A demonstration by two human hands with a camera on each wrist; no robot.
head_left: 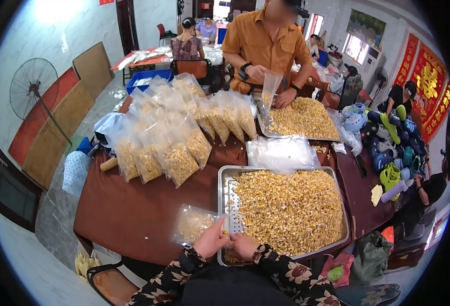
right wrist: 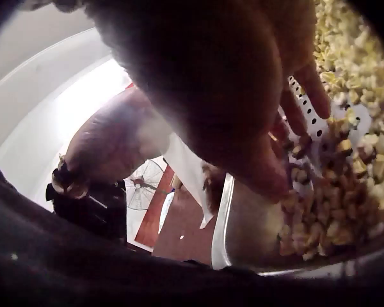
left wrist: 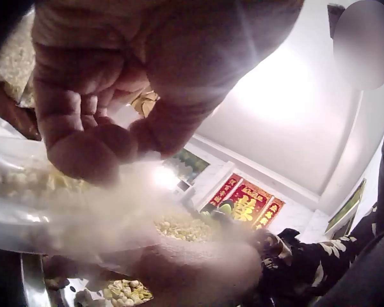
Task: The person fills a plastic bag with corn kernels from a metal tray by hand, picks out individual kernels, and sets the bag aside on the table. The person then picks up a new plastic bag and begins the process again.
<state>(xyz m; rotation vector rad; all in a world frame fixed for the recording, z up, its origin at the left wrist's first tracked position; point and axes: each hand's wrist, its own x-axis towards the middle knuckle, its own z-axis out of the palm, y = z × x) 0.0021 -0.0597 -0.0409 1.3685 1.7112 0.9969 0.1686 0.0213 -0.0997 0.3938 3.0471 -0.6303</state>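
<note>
A clear plastic bag (head_left: 193, 224) with corn kernels inside lies at the left edge of the near metal tray (head_left: 348, 224). My left hand (head_left: 212, 239) pinches the bag by its tray-side end; thumb and fingertips meet on the plastic in the left wrist view. Just to the right, my right hand (head_left: 244, 247) is over the tray's near left corner. Its fingers (right wrist: 317, 96) point down, fairly straight, among the loose corn kernels (right wrist: 320, 224) in the right wrist view. A large heap of corn kernels (head_left: 291, 214) covers most of the tray, leaving perforated metal showing at its left.
Several filled corn bags (head_left: 179, 158) stand at the back left. A stack of flat plastic bags (head_left: 283, 153) lies behind my tray. Across the table a person (head_left: 268, 46) holds a bag over another corn tray (head_left: 332, 137). Clogs (head_left: 390, 178) are piled at right.
</note>
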